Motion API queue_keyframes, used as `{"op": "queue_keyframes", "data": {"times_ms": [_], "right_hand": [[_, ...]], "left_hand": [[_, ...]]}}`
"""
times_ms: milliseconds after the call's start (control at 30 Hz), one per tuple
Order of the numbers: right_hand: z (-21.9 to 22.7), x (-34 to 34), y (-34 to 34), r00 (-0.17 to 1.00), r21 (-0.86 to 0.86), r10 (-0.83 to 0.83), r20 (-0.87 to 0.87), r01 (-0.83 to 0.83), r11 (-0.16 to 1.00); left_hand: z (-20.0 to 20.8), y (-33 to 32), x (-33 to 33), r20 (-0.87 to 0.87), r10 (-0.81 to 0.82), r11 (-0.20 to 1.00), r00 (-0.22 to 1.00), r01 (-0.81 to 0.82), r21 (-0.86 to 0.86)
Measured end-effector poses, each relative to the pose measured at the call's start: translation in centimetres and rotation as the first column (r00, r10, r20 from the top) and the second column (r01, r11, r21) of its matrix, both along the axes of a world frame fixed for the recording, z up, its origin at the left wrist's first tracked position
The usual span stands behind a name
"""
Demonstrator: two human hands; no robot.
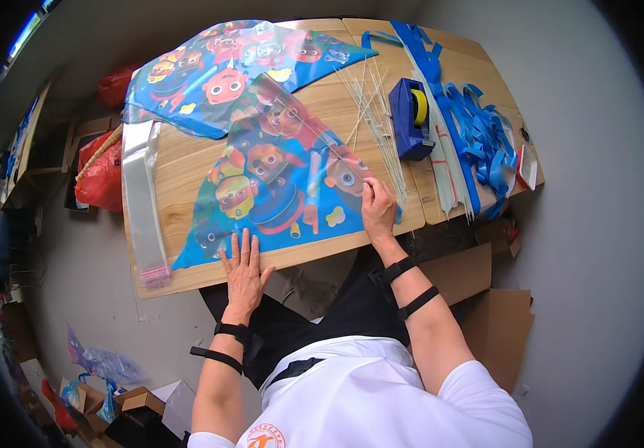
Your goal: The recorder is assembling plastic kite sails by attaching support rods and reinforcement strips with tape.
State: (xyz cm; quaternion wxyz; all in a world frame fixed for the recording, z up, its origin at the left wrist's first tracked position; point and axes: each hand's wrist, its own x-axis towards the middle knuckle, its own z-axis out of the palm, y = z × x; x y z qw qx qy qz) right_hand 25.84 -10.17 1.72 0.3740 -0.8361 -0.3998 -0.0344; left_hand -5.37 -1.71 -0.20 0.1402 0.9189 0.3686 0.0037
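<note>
A triangular kite sheet [262, 175] printed with cartoon characters lies on the wooden table in front of me. My left hand [245, 276] rests flat on its lower edge, fingers spread. At the sheet's right edge, my right hand [379, 209] has thumb and fingers pinched together on the fabric; whether a thin rod is also between them I cannot tell. A pale narrow strip runs along that edge, up from the hand. Beyond it, more printed kite fabric [225, 87] is spread over the far left of the table. Loose thin rods [382, 138] lie just right of the sheet.
A blue tape dispenser [409, 119] with yellow tape stands right of the rods. Past it are a bundle of pale rods [445, 175] and a heap of blue ribbon [479, 134]. Clear plastic sleeves [141, 201] lie at left. Cardboard [494, 336] sits below right, a red bag [102, 175] beyond the left edge.
</note>
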Motion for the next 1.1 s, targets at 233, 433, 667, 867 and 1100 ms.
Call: {"op": "queue_keyframes", "data": {"times_ms": [233,433,667,867,1100], "right_hand": [[0.4,9.8,3.5,0.984,-0.099,-0.18,-0.009,0.178,0.979],[-1.1,11.7,6.8,0.979,-0.189,-0.197,0.047,0.202,0.961],[-2.3,12.5,9.3,0.959,-0.291,-0.275,0.073,0.284,0.913],[-2.3,15.4,11.2,0.979,-0.188,-0.157,0.128,0.179,0.966],[-1.8,18.2,12.2,0.953,-0.278,0.136,0.272,-0.058,0.959]], "left_hand": [[0.0,-0.2,1.3,0.021,-0.004,1.0,1.0,0.004,-0.021],[0.6,-0.2,1.7,-0.015,0.024,0.999,1.0,-0.024,-0.04],[1.1,0.0,1.7,-0.037,0.029,0.998,0.999,-0.031,-0.061],[1.2,0.0,1.9,-0.04,0.028,0.997,0.999,-0.031,-0.071],[1.0,-0.3,1.6,-0.038,0.035,0.995,0.999,-0.038,-0.091]]}}
